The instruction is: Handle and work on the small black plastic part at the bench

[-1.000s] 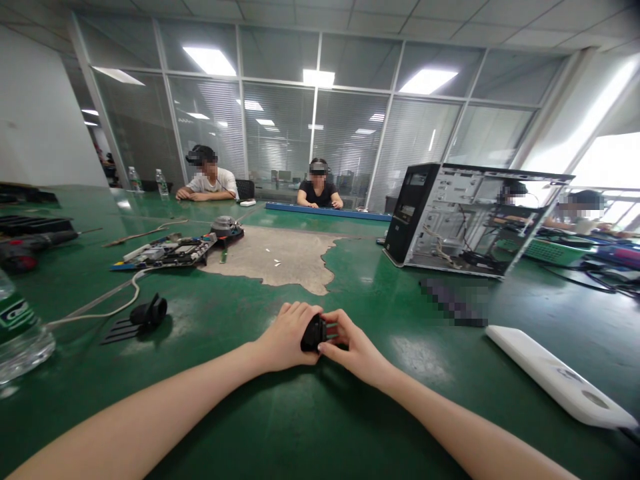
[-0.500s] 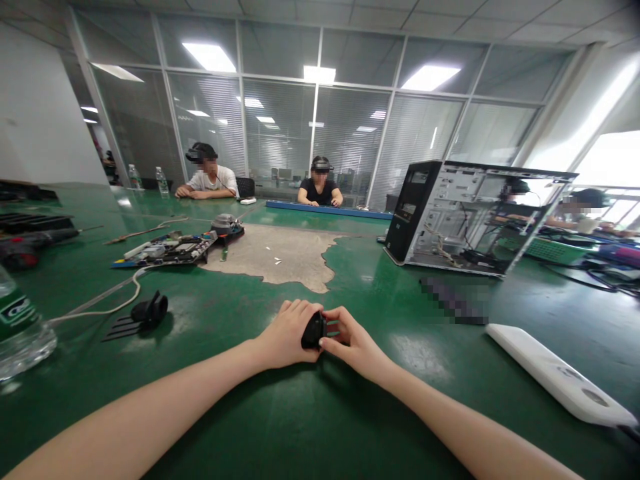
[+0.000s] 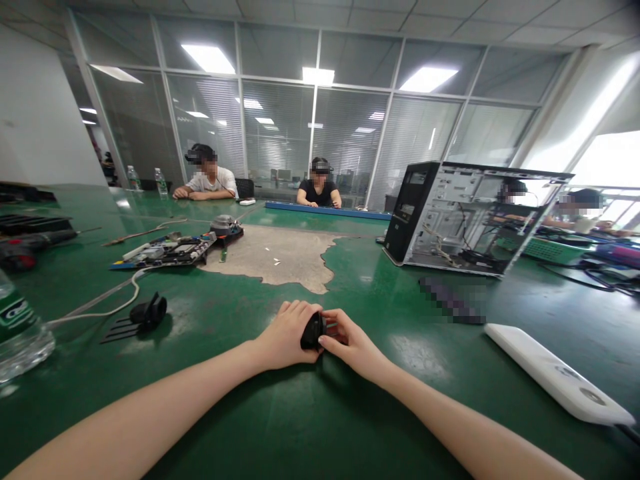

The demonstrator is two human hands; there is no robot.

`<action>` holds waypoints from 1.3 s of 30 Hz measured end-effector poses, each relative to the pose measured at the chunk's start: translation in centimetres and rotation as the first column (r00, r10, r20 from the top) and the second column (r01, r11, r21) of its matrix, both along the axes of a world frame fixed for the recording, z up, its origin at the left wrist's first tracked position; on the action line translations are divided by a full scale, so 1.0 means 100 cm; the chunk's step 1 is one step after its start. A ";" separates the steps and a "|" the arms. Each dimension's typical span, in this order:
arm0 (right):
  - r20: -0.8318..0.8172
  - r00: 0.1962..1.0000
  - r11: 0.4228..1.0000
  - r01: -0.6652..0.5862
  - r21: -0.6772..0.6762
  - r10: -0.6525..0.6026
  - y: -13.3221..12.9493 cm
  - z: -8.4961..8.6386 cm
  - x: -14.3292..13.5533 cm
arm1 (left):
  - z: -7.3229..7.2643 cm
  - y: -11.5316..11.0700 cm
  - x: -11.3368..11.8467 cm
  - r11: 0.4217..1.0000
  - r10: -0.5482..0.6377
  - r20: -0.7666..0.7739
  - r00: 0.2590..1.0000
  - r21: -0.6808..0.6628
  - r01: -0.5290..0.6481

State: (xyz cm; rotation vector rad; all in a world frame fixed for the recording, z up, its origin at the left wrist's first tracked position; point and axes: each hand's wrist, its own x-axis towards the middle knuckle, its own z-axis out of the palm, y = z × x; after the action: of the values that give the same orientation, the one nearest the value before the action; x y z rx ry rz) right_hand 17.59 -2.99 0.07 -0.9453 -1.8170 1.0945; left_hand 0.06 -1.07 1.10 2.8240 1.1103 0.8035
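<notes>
Just above the green tabletop (image 3: pixel 320 427), my left hand (image 3: pixel 290 335) is wrapped around a small black rounded part (image 3: pixel 312 331) whose kind I cannot make out. From the other side, my right hand (image 3: pixel 353 341) pinches the same part at its right edge between thumb and fingers. Much of the part is covered by my hands. To the left lies another black plastic piece (image 3: pixel 145 315) with a round end and several thin prongs.
A circuit board (image 3: pixel 165 250) lies back left, and a water bottle (image 3: pixel 20 327) stands at the left edge. An opened computer case (image 3: pixel 450 220) stands back right. A white elongated device (image 3: pixel 555 373) lies at right. People sit at the far side.
The camera view has shifted very slightly. Both hands keep the same hold on the black part.
</notes>
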 end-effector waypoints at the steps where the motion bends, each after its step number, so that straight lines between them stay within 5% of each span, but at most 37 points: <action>1: 0.002 1.000 1.000 -0.009 0.011 0.009 0.000 0.000 0.000 | 0.000 0.000 0.000 1.000 0.001 -0.004 1.000 0.000 -0.001; 8: -0.030 0.996 0.990 0.083 0.113 -0.080 -0.003 0.004 -0.002 | -0.001 -0.001 0.001 1.000 0.013 0.008 1.000 0.015 -0.013; 17: -0.044 0.999 1.000 0.009 -0.012 -0.010 -0.001 0.001 -0.001 | 0.000 -0.001 0.001 1.000 0.007 0.004 1.000 0.009 -0.007; 24: -0.024 0.998 0.993 0.058 0.104 -0.056 -0.005 0.005 0.006 | -0.001 0.000 0.000 1.000 0.010 0.013 1.000 -0.003 -0.010; 30: -0.166 0.986 0.990 0.006 -0.139 -0.030 -0.001 0.009 0.002 | 0.000 -0.001 0.000 1.000 0.012 0.000 1.000 -0.005 -0.012; 39: -0.125 0.991 0.989 0.024 -0.147 -0.043 0.008 0.009 -0.004 | -0.001 -0.001 0.000 1.000 0.008 -0.020 1.000 0.005 -0.008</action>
State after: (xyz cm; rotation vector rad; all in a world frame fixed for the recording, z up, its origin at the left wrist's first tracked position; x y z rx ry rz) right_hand 17.17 -2.18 0.94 -0.9637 -1.6295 1.2515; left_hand 0.05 -1.17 1.01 2.8397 1.1240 0.7814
